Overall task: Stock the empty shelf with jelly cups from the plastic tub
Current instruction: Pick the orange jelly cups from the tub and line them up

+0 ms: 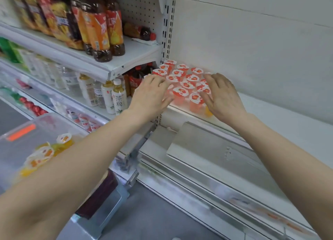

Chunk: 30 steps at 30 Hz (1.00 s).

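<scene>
At centre frame, the left hand (150,94) and right hand (222,95), fingers extended flat, bracket the red jelly cups (182,81) on the shelf (281,113), squaring them tight (plastic tub (21,131) sits lower left).

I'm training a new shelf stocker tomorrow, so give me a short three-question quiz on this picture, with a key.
1. True or false: the left hand and the right hand lie with straight fingers on either side of the red-lidded jelly cups.
2. Where on the shelf do those cups stand? A) at its left end, by the slotted upright; B) mid-shelf; C) at its right end.
3. What colour are the loose cups in the plastic tub?
Key: 1 true; 2 A; 3 orange.
</scene>
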Motion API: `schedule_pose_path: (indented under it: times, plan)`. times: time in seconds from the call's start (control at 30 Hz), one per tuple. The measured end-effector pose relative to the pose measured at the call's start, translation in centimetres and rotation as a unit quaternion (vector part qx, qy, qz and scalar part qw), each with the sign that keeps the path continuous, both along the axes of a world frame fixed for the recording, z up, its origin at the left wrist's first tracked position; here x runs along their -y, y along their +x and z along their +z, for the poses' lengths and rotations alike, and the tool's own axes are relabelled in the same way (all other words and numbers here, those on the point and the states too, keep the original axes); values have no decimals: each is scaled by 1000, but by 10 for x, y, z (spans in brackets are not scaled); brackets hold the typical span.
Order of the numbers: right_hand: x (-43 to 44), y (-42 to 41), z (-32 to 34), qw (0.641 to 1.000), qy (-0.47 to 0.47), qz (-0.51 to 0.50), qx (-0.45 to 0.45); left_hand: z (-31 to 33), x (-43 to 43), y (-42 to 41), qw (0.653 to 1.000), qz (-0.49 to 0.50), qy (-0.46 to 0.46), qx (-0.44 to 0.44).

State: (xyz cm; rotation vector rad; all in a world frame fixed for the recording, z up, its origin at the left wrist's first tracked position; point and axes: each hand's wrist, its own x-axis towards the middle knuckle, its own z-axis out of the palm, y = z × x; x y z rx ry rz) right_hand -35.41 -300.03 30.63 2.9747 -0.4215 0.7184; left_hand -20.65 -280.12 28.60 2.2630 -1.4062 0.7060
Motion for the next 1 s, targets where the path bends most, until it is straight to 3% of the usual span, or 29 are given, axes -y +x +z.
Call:
schedule_pose_path:
  times: [0.4,0.6,1.0]
  plan:
    - [-183,82,-62,989,-11,143,-34,-52,-239,71,984,160,35,-64]
    - [-262,123,-121,969,36,234,-71,-112,-338,76,953,257,56,-153]
    - [-333,237,-225,891,65,351,-281,-203,-391,108,872,363,100,-312]
